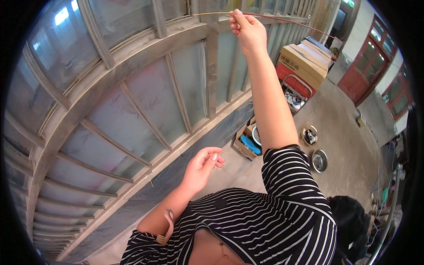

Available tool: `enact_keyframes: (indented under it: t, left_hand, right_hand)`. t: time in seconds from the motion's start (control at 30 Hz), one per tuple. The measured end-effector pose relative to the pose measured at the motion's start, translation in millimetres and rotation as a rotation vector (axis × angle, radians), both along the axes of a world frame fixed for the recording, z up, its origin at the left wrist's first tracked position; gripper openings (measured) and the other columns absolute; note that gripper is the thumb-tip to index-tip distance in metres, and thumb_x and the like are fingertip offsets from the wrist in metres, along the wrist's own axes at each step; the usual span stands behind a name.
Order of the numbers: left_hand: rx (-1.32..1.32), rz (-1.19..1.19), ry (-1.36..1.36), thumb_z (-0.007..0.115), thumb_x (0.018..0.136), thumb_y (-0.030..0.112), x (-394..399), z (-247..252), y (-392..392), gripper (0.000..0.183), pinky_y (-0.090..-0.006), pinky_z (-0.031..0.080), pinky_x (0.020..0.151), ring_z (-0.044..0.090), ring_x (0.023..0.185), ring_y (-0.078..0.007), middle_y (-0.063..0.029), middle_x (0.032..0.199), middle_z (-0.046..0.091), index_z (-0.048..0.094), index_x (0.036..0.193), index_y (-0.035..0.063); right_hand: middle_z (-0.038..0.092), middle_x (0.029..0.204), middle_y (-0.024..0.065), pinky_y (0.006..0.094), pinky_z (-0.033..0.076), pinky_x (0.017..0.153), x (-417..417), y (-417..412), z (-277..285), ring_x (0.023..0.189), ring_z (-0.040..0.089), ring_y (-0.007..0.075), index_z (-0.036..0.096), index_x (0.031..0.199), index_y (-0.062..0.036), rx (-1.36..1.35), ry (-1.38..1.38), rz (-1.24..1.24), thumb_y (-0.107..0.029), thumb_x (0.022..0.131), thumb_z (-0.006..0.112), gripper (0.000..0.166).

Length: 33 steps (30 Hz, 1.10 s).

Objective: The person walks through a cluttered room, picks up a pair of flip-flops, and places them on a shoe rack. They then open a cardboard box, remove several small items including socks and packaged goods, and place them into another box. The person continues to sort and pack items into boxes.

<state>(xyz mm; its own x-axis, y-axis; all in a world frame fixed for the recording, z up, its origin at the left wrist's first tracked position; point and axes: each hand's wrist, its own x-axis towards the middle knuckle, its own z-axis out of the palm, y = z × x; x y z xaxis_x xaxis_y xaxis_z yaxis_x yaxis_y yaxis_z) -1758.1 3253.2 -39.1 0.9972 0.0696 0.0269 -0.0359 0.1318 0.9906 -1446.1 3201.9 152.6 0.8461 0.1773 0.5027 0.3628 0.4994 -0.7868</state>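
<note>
My right hand (248,29) is raised at the top, its thumb and fingers pinched on a thin rod or cord (285,20). This runs yellowish to the left, up to the metal window frame, and dark red to the right, bending down slightly. My left hand (203,169) is lower, in front of the barred window (142,109); its fingers are loosely curled, and nothing shows between them. A small pink item with a tan, bristle-like end (166,228) lies against my left arm by the striped sleeve.
Metal window bars curve along the left. On the floor are a cardboard box with blue insoles (246,145) and two metal basins (309,135), (319,161). Stacked boxes (303,64) stand beyond my right arm. A red door (366,66) is farther right, dark cloth (347,222) lower right.
</note>
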Motion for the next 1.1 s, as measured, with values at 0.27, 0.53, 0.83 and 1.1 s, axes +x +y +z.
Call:
enact_keyframes:
  t: [0.27, 0.53, 0.83, 1.1]
  left_hand:
    - [-0.012, 0.059, -0.024, 0.043, 0.1, 0.019, 19, -1, 2, 0.027, -0.027, 0.045, 0.082, 0.057, 0.088, -0.0117, -0.0057, 0.099, 0.062, 0.052, 0.119, 0.0029]
    - [-0.022, 0.093, -0.013, 0.046, 0.099, 0.017, 9, 0, 10, 0.026, -0.0282, 0.047, 0.083, 0.058, 0.087, -0.0138, -0.009, 0.096, 0.062, 0.051, 0.118, -0.0004]
    - [0.003, 0.084, -0.029, 0.044, 0.1, 0.021, -14, -1, 19, 0.027, -0.0276, 0.045, 0.082, 0.057, 0.088, -0.0116, -0.0052, 0.098, 0.062, 0.053, 0.118, 0.0041]
    - [-0.006, 0.096, -0.015, 0.044, 0.1, 0.019, -44, -3, 31, 0.026, -0.0269, 0.046, 0.082, 0.057, 0.088, -0.0122, -0.0065, 0.098, 0.062, 0.053, 0.119, 0.0026]
  right_hand:
    - [0.064, 0.08, 0.003, 0.0201, 0.044, 0.059, 14, 34, 13, 0.065, 0.054, 0.0069, 0.065, 0.091, -0.0015, -0.101, -0.039, 0.032, -0.022, 0.09, 0.065, 0.021]
    - [0.066, 0.078, 0.0032, 0.0221, 0.046, 0.058, -6, 45, 16, 0.065, 0.056, 0.0076, 0.065, 0.086, -0.0015, -0.178, -0.042, 0.087, -0.024, 0.088, 0.066, 0.022]
    - [0.062, 0.08, 0.0014, 0.0235, 0.045, 0.059, -31, 51, 3, 0.067, 0.053, 0.0092, 0.063, 0.097, -0.0012, -0.026, 0.199, 0.405, -0.019, 0.091, 0.061, 0.019]
    - [0.06, 0.075, 0.0013, 0.0225, 0.045, 0.054, -31, 27, -17, 0.061, 0.053, 0.0089, 0.062, 0.093, -0.0019, 0.033, 0.164, 0.184, -0.018, 0.09, 0.063, 0.016]
